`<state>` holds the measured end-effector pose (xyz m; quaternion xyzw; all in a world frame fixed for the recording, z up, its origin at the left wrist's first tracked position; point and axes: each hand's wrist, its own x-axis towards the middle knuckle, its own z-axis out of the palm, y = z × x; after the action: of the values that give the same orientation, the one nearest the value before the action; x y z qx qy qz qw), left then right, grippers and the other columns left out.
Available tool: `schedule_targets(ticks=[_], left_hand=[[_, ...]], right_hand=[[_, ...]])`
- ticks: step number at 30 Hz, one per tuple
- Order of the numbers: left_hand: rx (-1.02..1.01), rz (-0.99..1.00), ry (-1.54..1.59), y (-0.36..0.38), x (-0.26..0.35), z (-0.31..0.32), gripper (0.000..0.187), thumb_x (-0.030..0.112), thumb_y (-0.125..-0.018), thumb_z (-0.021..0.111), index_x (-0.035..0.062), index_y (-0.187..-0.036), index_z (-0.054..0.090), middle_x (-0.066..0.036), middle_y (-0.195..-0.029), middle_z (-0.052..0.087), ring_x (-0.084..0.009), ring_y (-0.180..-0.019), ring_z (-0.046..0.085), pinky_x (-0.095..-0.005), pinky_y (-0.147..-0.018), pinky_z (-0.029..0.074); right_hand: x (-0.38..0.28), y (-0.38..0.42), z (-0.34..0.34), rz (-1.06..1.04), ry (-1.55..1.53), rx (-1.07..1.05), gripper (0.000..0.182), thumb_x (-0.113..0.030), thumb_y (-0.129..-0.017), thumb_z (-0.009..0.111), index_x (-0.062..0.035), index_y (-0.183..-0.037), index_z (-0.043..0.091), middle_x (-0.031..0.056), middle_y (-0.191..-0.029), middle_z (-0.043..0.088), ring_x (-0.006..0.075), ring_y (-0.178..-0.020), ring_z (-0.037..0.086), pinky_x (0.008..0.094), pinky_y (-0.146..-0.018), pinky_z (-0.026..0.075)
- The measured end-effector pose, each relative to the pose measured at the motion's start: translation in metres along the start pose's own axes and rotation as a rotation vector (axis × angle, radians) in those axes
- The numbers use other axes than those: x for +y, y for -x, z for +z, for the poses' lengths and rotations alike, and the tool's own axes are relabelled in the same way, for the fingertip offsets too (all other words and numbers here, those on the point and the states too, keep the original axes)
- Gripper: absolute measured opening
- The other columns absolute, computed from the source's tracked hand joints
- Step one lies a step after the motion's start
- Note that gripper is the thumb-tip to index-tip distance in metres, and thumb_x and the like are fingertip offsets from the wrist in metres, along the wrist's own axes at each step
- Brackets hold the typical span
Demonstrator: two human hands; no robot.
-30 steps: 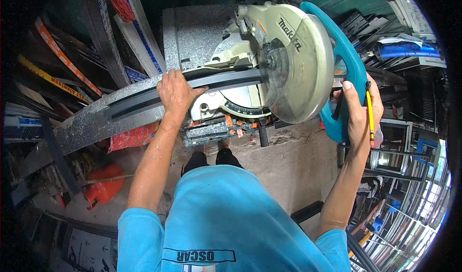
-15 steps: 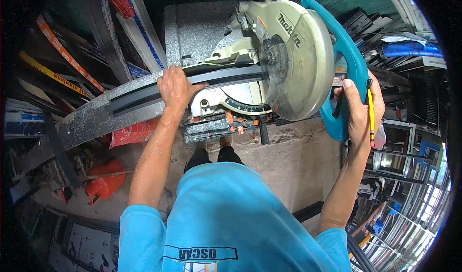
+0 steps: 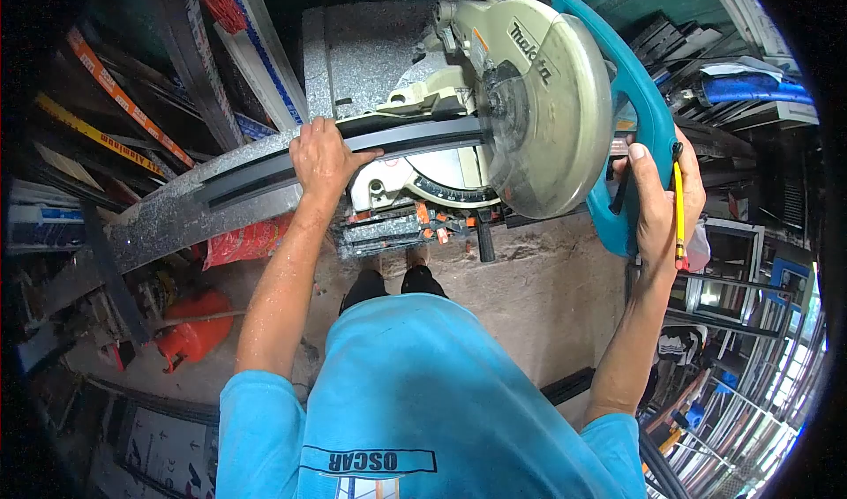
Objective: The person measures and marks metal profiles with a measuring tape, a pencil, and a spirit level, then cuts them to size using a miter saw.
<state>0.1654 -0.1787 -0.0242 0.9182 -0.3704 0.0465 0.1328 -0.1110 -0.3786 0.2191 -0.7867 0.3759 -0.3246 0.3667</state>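
Observation:
A cream mitre saw point(image 3: 569, 102) with a round guard stands at top centre. A long dark grey metal profile point(image 3: 419, 135) lies along its fence, one end under the guard. My left hand point(image 3: 322, 159) is wrapped over the profile left of the saw, thumb pointing right along it. My right hand point(image 3: 657, 199) is closed round the teal saw handle point(image 3: 648, 115), with the thumb on the inner side. A yellow pencil point(image 3: 679, 212) sticks out along the back of that hand. The guard hides the blade and the profile's right end.
Long profiles point(image 3: 203, 58) lean at the upper left beside a speckled bench point(image 3: 159, 225). On the floor at the left lies a red cylinder point(image 3: 196, 327). Racks of metal lengths and window frames point(image 3: 723, 270) stand at the right.
Both hands keep their places on the profile and the handle. The view has shifted very slightly; nothing else has clearly moved.

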Motion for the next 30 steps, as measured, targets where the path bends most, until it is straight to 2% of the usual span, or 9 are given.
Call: schedule_targets(ticks=[7, 11, 14, 18, 23, 25, 26, 28, 30], left_hand=[[-0.029, -0.014, 0.051, -0.003, 0.002, -0.011, 0.073, 0.059, -0.058, 0.093, -0.0003, -0.095, 0.070, -0.014, -0.097, 0.067, -0.0341, -0.098, 0.066, -0.0481, -0.088, 0.048], [-0.113, 0.076, 0.203, -0.005, -0.019, -0.010, 0.063, 0.039, -0.061, 0.094, -0.0013, -0.099, 0.063, -0.016, -0.099, 0.063, -0.0369, -0.100, 0.062, -0.0477, -0.088, 0.048], [-0.079, 0.095, 0.289, -0.004, -0.023, -0.009, 0.060, 0.031, -0.061, 0.095, -0.0015, -0.101, 0.063, -0.016, -0.099, 0.062, -0.0371, -0.100, 0.062, -0.0466, -0.087, 0.049], [0.001, 0.094, 0.216, 0.003, -0.015, -0.011, 0.061, 0.031, -0.063, 0.095, -0.0008, -0.105, 0.063, -0.015, -0.100, 0.062, -0.0363, -0.099, 0.062, -0.0465, -0.086, 0.049], [-0.042, 0.113, 0.116, 0.004, -0.014, -0.013, 0.063, 0.037, -0.068, 0.091, -0.0006, -0.109, 0.062, -0.015, -0.102, 0.062, -0.0350, -0.099, 0.061, -0.0475, -0.087, 0.048], [-0.071, 0.100, 0.091, 0.004, -0.013, -0.014, 0.063, 0.038, -0.070, 0.090, -0.0005, -0.110, 0.061, -0.015, -0.103, 0.062, -0.0345, -0.099, 0.061, -0.0476, -0.087, 0.047], [-0.093, 0.089, 0.088, 0.003, -0.012, -0.014, 0.063, 0.039, -0.070, 0.090, -0.0003, -0.110, 0.061, -0.015, -0.103, 0.062, -0.0343, -0.100, 0.061, -0.0476, -0.087, 0.047], [-0.115, 0.076, 0.087, 0.003, -0.012, -0.014, 0.062, 0.040, -0.071, 0.089, 0.0000, -0.109, 0.061, -0.015, -0.104, 0.062, -0.0341, -0.100, 0.061, -0.0476, -0.087, 0.047], [-0.103, 0.076, 0.088, 0.004, -0.012, -0.015, 0.062, 0.040, -0.071, 0.089, 0.0008, -0.109, 0.060, -0.014, -0.104, 0.062, -0.0343, -0.102, 0.061, -0.0477, -0.087, 0.047]], right_hand=[[0.005, 0.000, 0.002, -0.031, -0.001, 0.032, 0.044, -0.016, -0.096, 0.072, 0.0011, -0.135, 0.059, 0.0063, -0.097, 0.069, 0.0107, -0.077, 0.066, 0.0252, -0.069, 0.054], [0.007, -0.001, 0.001, -0.016, 0.004, 0.047, 0.045, -0.014, -0.096, 0.072, 0.0014, -0.136, 0.059, 0.0072, -0.102, 0.069, 0.0111, -0.078, 0.066, 0.0259, -0.070, 0.054], [0.007, -0.001, 0.002, -0.022, 0.005, 0.038, 0.045, -0.014, -0.096, 0.071, 0.0016, -0.136, 0.058, 0.0078, -0.103, 0.069, 0.0112, -0.078, 0.066, 0.0260, -0.070, 0.054], [0.007, -0.002, 0.000, -0.035, 0.022, 0.028, 0.045, -0.015, -0.097, 0.071, 0.0017, -0.137, 0.057, 0.0078, -0.103, 0.069, 0.0113, -0.078, 0.066, 0.0260, -0.070, 0.055], [0.004, 0.000, 0.002, -0.028, 0.001, 0.039, 0.043, -0.015, -0.099, 0.069, 0.0008, -0.137, 0.057, 0.0082, -0.101, 0.068, 0.0117, -0.078, 0.066, 0.0263, -0.070, 0.055], [0.004, -0.001, 0.001, -0.002, -0.005, 0.025, 0.044, -0.028, -0.105, 0.062, 0.0009, -0.138, 0.057, 0.0097, -0.102, 0.069, 0.0130, -0.078, 0.067, 0.0270, -0.071, 0.055], [0.004, -0.001, 0.001, -0.003, -0.004, 0.024, 0.044, -0.028, -0.105, 0.062, 0.0009, -0.138, 0.057, 0.0097, -0.102, 0.069, 0.0130, -0.078, 0.067, 0.0270, -0.071, 0.055], [0.003, -0.003, 0.000, 0.037, -0.167, 0.023, 0.056, -0.046, -0.108, 0.049, 0.0030, -0.135, 0.058, 0.0126, -0.102, 0.071, 0.0158, -0.078, 0.070, 0.0294, -0.071, 0.057], [0.003, -0.009, -0.003, 0.110, -0.235, -0.018, 0.062, -0.051, -0.109, 0.044, 0.0045, -0.131, 0.059, 0.0141, -0.101, 0.072, 0.0172, -0.078, 0.071, 0.0305, -0.071, 0.058]])
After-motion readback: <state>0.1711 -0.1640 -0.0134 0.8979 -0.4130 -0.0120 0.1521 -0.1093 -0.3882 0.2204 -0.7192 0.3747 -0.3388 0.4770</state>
